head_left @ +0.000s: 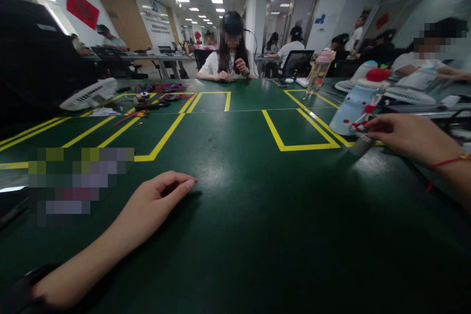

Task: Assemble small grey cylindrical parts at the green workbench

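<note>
My right hand reaches in from the right, its fingers closed on the top of a small grey cylinder at the table surface; its exact kind is blurred. Just behind it stands a light-blue bottle with red spots and a red top. My left hand hovers over or rests on the green table, left of the middle. Its fingers are curled, with thumb and forefinger tips together, and I see nothing between them.
Yellow tape marks boxes on the table. Wires and small parts lie far left beside a white fan. A clear bottle with a pink lid stands far right. Opposite sits a person; others work behind.
</note>
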A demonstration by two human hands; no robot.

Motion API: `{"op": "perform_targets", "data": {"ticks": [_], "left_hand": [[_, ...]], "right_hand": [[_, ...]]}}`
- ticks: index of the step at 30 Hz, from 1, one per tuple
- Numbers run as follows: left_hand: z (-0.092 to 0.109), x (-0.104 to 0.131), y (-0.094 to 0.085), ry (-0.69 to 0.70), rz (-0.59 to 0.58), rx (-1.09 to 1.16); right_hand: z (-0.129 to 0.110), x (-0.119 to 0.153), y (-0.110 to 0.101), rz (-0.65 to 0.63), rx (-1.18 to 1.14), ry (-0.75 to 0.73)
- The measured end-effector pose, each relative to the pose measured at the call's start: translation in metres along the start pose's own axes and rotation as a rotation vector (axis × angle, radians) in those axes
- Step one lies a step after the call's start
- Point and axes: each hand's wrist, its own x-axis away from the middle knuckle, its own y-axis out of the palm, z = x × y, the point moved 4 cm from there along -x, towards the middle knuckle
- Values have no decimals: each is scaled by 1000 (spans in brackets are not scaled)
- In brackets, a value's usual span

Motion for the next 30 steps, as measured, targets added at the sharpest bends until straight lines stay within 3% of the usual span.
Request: {"op": "perform_targets", "data": {"ticks": [11,16,20,27,30], "left_hand": [[1,0,-1,-2,-9,-9],[1,0,-1,5,-4,-10],[2,0,0,-8,0,-2],[2,-1,-1,-9,-3,-17],[0,0,-1,-2,1,-8]], "right_hand": [[-1,3,0,35,-22,8],[4,1,2,7,-200,7],[13,-3,5,53,-134,42],[18,-7,7,19,-215,38],[24,-9,4,9,-126,69]]}}
